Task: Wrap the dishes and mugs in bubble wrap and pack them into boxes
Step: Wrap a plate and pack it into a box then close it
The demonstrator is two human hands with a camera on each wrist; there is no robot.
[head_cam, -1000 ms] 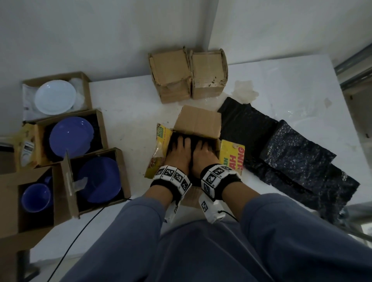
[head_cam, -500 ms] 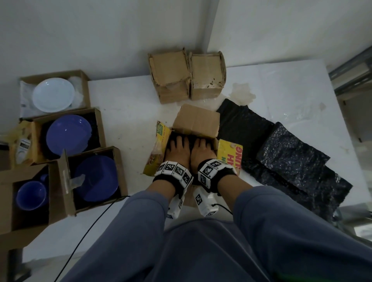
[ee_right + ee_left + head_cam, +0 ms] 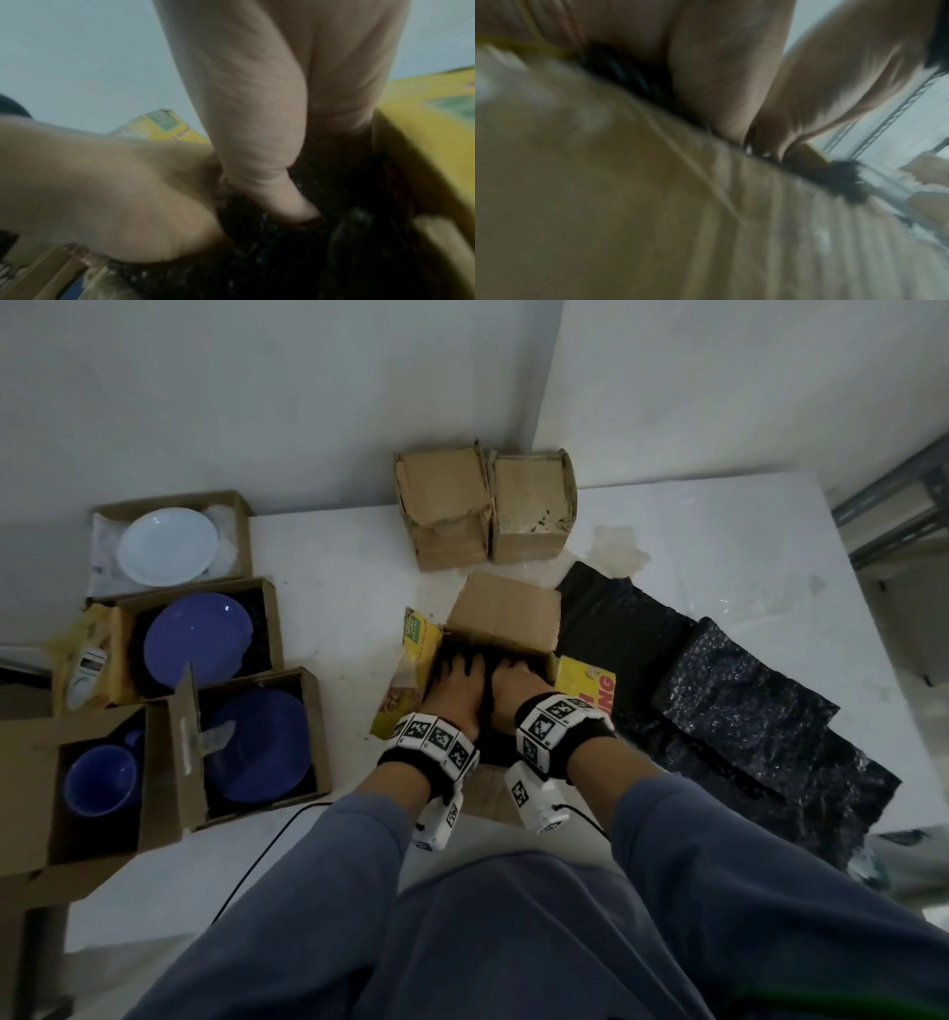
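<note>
Both of your hands are pressing down side by side inside the open brown cardboard box with yellow printed flaps (image 3: 506, 613): your left hand (image 3: 454, 693) and right hand (image 3: 518, 685) are lying flat, fingers extended, on the black bubble-wrapped bundle (image 3: 295, 253) filling it. More black bubble wrap sheets (image 3: 739, 706) are lying just right of it.

A black bubble-wrapped bundle (image 3: 464, 654) sat inside the open box (image 3: 506, 613) at frame centre; spare wrap (image 3: 739, 706) lay right.

red letters "NG" on yellow box flap (image 3: 585, 685), rest hidden, green label on other flap (image 3: 418, 629) unreadable
</note>
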